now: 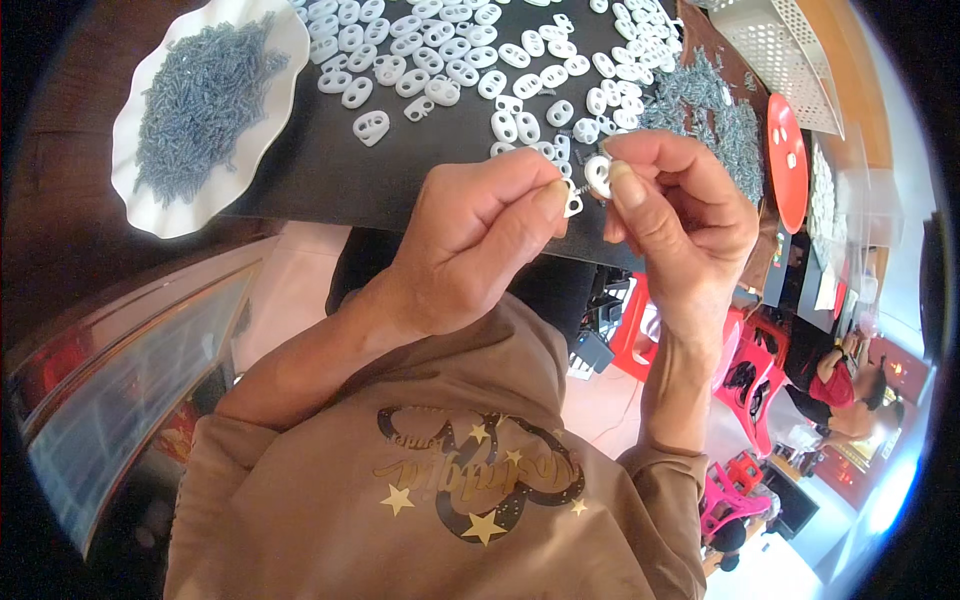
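Observation:
My left hand [465, 235] pinches a small white plastic cord-lock plunger [573, 200] between thumb and index finger. A tiny metal spring [582, 189] stands out from it toward the right. In my right hand [690, 205], the thumb and fingers grip a white oval cord-lock shell [598, 176] with a round hole. Shell and plunger are close together, with the spring between them; whether it touches the shell I cannot tell. Both hands are above the near edge of the black table [310, 190]. Many white two-hole cord-lock pieces [405, 45] lie scattered beyond them.
At the left, a white wavy-rimmed dish [128, 170] holds a heap of small springs [205, 105]. More springs [700, 115] lie loose at the right, beside a red plate [790, 205] and a white perforated basket [785, 50]. Pink stools [765, 385] and other people stand farther right.

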A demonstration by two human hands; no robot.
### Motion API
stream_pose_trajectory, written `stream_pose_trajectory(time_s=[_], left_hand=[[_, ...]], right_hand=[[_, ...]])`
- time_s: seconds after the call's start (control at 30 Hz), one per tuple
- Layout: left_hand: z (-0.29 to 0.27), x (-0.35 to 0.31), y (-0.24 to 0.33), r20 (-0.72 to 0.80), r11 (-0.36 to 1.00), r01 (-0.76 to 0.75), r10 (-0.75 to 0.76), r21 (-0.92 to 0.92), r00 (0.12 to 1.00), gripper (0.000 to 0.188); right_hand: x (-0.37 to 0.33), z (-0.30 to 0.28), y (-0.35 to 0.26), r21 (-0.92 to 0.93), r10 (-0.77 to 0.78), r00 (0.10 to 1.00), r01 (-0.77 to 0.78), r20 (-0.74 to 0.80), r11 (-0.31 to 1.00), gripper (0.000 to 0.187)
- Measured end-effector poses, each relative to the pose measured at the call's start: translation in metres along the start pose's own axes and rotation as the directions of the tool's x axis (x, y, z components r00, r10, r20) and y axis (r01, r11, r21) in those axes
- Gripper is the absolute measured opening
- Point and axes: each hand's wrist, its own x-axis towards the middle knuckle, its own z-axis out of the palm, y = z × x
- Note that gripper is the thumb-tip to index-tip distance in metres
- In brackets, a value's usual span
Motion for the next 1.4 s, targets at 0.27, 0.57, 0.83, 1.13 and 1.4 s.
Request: stream_pose_trajectory(time_s=[0.27, 0.57, 0.83, 1.13, 1.4], left_hand=[[0.000, 0.001, 0.000, 0.014, 1.000, 0.020, -0.020, -0.007, 1.000, 0.026], [0.000, 0.001, -0.002, 0.009, 1.000, 0.008, -0.008, 0.013, 1.000, 0.026], [0.002, 0.002, 0.001, -0.013, 0.998, 0.048, -0.048, -0.031, 0.999, 0.020], [0.003, 0.003, 0.005, -0.007, 0.998, 0.058, -0.058, 0.016, 0.998, 0.021], [0.003, 0.002, 0.005, -0.023, 0.998, 0.065, -0.064, 0.020, 0.998, 0.023]], right_hand=[[0.002, -0.007, -0.002, 0.147, 0.171, 0.977, -0.190, 0.129, 0.971, 0.014], [0.005, -0.006, 0.008, 0.155, 0.070, 0.994, -0.083, 0.088, 0.984, 0.014], [0.003, -0.007, 0.003, 0.078, 0.063, 0.995, -0.069, 0.083, 0.995, 0.014], [0.002, -0.005, 0.000, 0.032, 0.059, 0.997, -0.061, 0.058, 0.998, 0.013], [0.001, -0.003, 0.004, 0.010, 0.011, 0.998, -0.012, 0.068, 1.000, 0.012]])
